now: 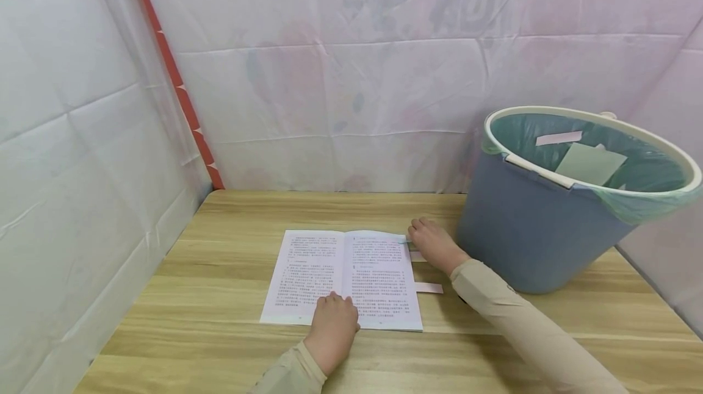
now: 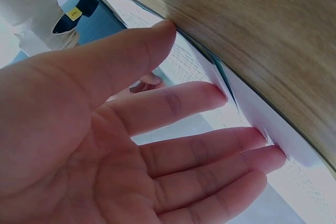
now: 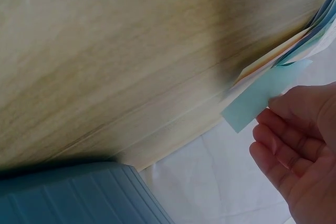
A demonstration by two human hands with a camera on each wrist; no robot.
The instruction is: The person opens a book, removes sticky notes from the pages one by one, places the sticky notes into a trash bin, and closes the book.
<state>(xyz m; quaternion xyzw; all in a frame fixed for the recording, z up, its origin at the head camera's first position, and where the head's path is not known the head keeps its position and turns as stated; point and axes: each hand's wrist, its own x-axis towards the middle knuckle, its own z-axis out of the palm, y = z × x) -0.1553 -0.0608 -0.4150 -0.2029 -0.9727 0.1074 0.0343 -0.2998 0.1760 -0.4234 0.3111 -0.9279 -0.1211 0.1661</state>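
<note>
An open book (image 1: 307, 272) with printed pages lies flat on the wooden table. At its lower middle my left hand (image 1: 332, 330) rests on the pages near the fold, fingers loosely extended in the left wrist view. By the upper right page edge, my right hand (image 1: 436, 244) pinches a light teal paper strip (image 3: 257, 98) between thumb and fingers. That strip still overlaps the book's edge in the right wrist view, where a pale orange-edged strip (image 3: 270, 59) sticks out beside it. Lower down, a pink strip (image 1: 429, 288) juts from the same side; another is partly hidden by my right hand.
A blue-grey bin (image 1: 516, 229) with a green liner stands on the table to the right, close to my right forearm. Inside it lie a pink strip (image 1: 559, 138) and a pale green sheet (image 1: 590, 163). White sheeting (image 1: 340, 89) hangs behind the table and along its left.
</note>
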